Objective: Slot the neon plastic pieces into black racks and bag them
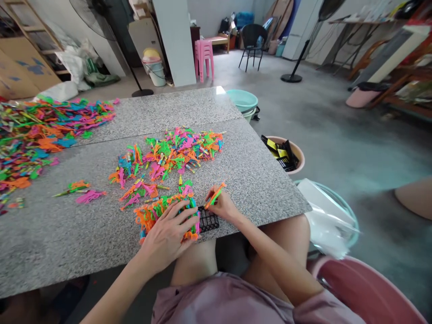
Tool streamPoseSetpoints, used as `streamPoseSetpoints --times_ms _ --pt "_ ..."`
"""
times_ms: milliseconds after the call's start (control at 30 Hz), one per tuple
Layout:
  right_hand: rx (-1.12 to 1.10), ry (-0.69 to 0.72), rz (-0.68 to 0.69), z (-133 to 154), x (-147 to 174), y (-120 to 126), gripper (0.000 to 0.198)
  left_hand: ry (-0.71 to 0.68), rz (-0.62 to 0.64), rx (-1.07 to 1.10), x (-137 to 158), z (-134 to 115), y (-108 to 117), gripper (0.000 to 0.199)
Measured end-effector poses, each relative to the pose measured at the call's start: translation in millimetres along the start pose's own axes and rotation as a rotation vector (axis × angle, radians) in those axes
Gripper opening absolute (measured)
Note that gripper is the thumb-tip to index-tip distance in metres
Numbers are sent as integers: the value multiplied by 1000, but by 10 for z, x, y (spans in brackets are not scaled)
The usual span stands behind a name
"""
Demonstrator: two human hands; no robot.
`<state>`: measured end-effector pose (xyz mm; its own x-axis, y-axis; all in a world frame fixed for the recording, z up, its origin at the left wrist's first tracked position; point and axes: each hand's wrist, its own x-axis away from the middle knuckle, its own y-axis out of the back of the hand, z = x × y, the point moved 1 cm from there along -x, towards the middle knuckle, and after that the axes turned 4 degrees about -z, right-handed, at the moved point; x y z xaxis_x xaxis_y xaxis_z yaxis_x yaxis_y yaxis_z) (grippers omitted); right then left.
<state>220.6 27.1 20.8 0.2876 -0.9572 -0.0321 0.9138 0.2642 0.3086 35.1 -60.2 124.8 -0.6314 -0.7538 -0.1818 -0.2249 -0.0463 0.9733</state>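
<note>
A black plastic grid rack (209, 220) lies at the table's near edge, its right end bare. Rows of orange, green, pink and blue plastic pieces (148, 217) fill the rest of it. Across these pieces rests my left hand (174, 225), flat with its fingers spread. My right hand (221, 204) pinches a few small orange and green plastic pieces (215, 195) just above the rack's bare end. Beyond the rack lies a loose heap of similar bright pieces (182, 150), some with yellow printed parts. Their exact kind is too small to tell.
A larger pile of bright pieces (57, 123) covers the left of the speckled stone table (256, 180). Right of the table stand a pink basin with black racks (297, 157), a turquoise basin (241, 98), a tub with clear plastic bags (324, 216) and a large red tub (367, 288).
</note>
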Motion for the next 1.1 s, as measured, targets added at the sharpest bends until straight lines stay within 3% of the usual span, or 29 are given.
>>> streamPoseSetpoints --times_ms 133,300,500,667,767,900,1000,1100 --pt "131 150 36 68 5 -176 26 -23 -17 -5 -11 22 -18 27" --pt "421 255 174 108 -56 -250 37 -20 -37 -22 -11 -2 -5 26" --pt "559 286 281 226 -113 -253 34 -125 -52 -60 -67 -30 33 35" --pt "642 255 260 231 67 -320 30 -67 81 -40 -58 -57 73 37" --pt "597 255 279 171 85 -282 30 -44 84 -14 -7 -98 88 39" --pt "542 469 347 238 -363 -165 43 -29 65 -9 32 -118 69 37" --pt "821 695 247 368 -852 -286 34 -13 76 -17 26 -115 57 33" --pt "1077 891 403 439 -1180 -577 22 1 100 -11 17 -117 61 32"
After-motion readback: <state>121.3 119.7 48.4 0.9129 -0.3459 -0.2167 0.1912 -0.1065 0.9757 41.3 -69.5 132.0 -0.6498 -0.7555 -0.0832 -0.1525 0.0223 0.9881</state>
